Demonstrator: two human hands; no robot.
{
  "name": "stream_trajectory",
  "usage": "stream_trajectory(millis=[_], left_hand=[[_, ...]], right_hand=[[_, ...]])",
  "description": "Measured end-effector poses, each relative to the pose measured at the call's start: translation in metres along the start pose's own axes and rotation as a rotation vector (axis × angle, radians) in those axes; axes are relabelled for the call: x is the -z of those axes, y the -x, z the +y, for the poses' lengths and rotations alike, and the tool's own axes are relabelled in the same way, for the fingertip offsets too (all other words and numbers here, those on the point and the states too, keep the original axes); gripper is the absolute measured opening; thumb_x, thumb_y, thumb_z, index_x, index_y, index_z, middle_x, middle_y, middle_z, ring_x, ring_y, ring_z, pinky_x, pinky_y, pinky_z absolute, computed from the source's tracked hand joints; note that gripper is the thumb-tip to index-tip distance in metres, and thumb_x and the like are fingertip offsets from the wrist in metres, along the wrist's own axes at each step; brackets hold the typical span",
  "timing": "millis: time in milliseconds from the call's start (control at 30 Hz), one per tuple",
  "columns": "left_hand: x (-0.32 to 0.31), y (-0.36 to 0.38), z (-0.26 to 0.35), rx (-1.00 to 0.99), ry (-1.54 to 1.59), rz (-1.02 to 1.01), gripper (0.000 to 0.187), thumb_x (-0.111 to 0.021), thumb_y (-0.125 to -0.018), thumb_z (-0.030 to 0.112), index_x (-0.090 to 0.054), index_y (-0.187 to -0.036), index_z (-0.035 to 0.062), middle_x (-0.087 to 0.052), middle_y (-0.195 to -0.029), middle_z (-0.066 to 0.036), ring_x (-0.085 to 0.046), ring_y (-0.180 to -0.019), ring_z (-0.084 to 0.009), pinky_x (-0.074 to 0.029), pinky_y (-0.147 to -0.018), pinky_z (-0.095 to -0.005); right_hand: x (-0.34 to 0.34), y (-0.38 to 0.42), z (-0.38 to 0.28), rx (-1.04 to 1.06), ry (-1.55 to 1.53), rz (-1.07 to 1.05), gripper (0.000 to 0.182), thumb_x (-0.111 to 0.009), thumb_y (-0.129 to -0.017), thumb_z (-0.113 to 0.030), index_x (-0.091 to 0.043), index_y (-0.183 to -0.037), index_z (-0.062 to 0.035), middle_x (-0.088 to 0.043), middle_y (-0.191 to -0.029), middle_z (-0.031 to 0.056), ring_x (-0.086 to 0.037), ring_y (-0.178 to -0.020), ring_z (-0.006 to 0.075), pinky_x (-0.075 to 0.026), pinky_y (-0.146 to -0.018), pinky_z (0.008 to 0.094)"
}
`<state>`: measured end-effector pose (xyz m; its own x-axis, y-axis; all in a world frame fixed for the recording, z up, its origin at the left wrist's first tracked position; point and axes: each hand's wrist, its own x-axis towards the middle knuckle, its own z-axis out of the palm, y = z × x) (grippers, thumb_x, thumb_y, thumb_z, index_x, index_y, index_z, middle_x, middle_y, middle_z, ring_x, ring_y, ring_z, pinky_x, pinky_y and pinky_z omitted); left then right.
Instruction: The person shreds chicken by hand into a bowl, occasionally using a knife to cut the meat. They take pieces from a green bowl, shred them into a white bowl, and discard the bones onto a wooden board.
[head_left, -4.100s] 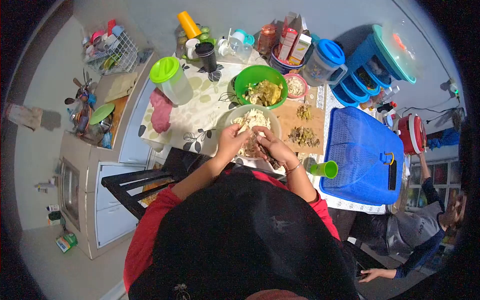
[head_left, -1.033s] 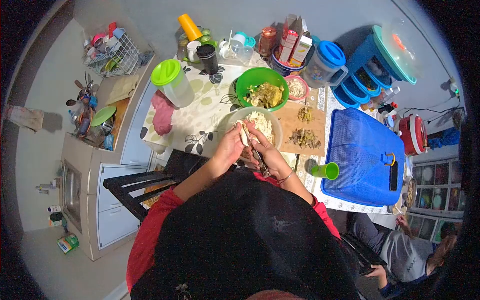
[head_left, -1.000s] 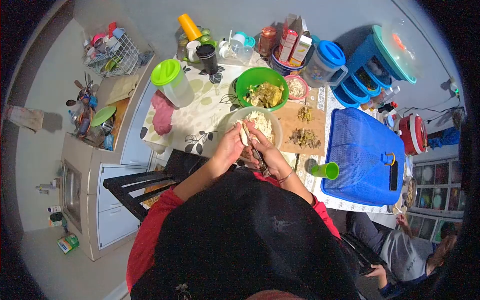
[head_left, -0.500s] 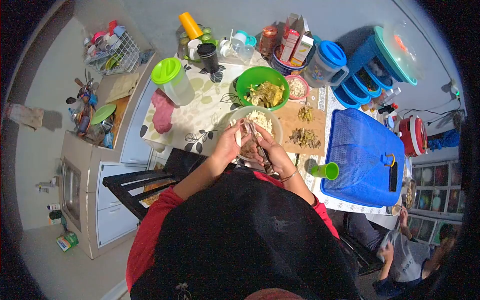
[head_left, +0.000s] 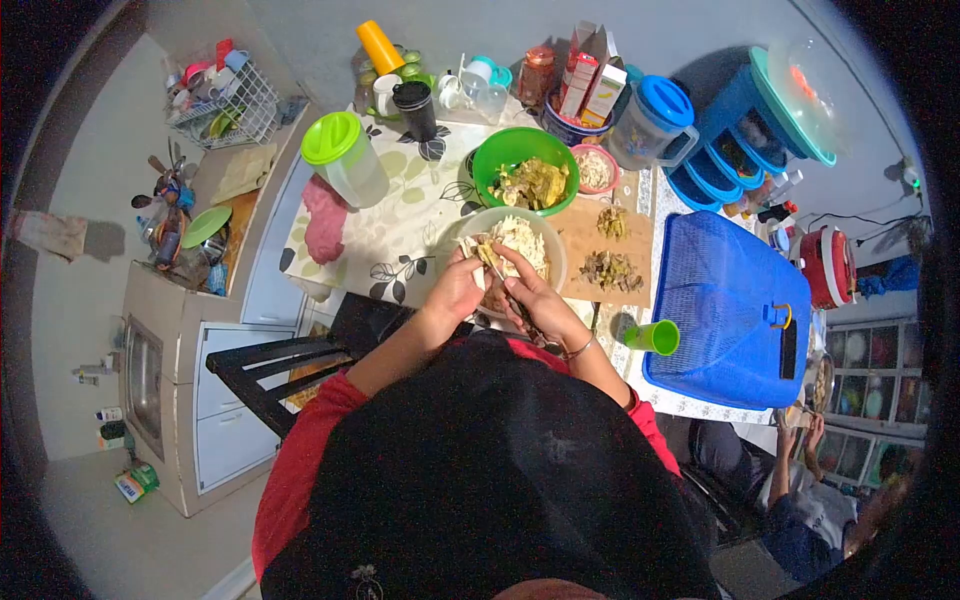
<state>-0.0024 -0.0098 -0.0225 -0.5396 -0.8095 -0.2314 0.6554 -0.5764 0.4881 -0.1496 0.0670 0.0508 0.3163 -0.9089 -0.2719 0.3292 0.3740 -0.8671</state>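
Note:
My left hand (head_left: 456,288) is closed around a pale food piece with a yellowish-green side (head_left: 485,251); I cannot make out its kind. In my right hand (head_left: 538,296) is a knife (head_left: 494,265), its blade against that piece and its handle mostly covered by my fingers. Both hands are over the near side of a translucent bowl (head_left: 561,262) with pale shredded pieces (head_left: 522,238) inside. Just beyond stands a green bowl (head_left: 487,150) of yellowish-brown chunks. Right of my hands, a brown board (head_left: 575,228) carries two small heaps of greenish-brown scraps (head_left: 612,270).
A pink bowl (head_left: 612,172), a lidded pitcher (head_left: 357,180) and a green cup (head_left: 655,338) stand around the bowls. The blue mesh food cover (head_left: 720,300) takes up the table's right part. A black chair (head_left: 250,370) is at left; another person (head_left: 800,500) sits at lower right.
My hands have tilted the food piece, so its yellowish-green side now shows, and the knife blade has shifted against it. The other person's hands have moved up toward the table edge.

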Motion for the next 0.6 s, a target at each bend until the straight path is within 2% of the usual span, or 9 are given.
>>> stream_trajectory(millis=[267, 500, 600], left_hand=[[-0.008, 0.003, 0.004, 0.025, -0.042, 0.029, 0.036, -0.048, -0.085, -0.004, -0.048, -0.119, 0.0071, -0.056, -0.112, -0.008, -0.057, -0.100, -0.0189, -0.049, -0.083, -0.0333], [-0.004, 0.003, 0.001, -0.015, -0.094, 0.009, 0.037, -0.048, -0.085, -0.004, -0.049, -0.120, 0.0074, -0.056, -0.115, -0.006, -0.055, -0.106, -0.0180, -0.045, -0.092, -0.0346], [-0.008, 0.004, 0.003, 0.012, -0.086, 0.016, 0.037, -0.048, -0.085, -0.004, -0.049, -0.120, 0.0079, -0.056, -0.117, -0.006, -0.054, -0.107, -0.0177, -0.043, -0.095, -0.0349]], right_hand=[[0.001, 0.000, 0.003, 0.014, 0.025, -0.017, 0.046, -0.037, -0.098, -0.014, -0.024, -0.141, -0.0231, -0.047, -0.074, 0.0014, -0.039, -0.050, 0.0069, -0.034, -0.042, 0.0183], [0.004, -0.002, 0.009, 0.070, 0.113, 0.052, 0.041, -0.038, -0.098, -0.015, -0.031, -0.139, -0.0193, -0.047, -0.073, 0.0015, -0.039, -0.050, 0.0071, -0.033, -0.042, 0.0184], [0.008, -0.001, 0.008, 0.044, -0.047, 0.018, 0.039, -0.037, -0.098, -0.018, -0.033, -0.138, -0.0177, -0.047, -0.073, 0.0012, -0.040, -0.050, 0.0072, -0.033, -0.042, 0.0184]])
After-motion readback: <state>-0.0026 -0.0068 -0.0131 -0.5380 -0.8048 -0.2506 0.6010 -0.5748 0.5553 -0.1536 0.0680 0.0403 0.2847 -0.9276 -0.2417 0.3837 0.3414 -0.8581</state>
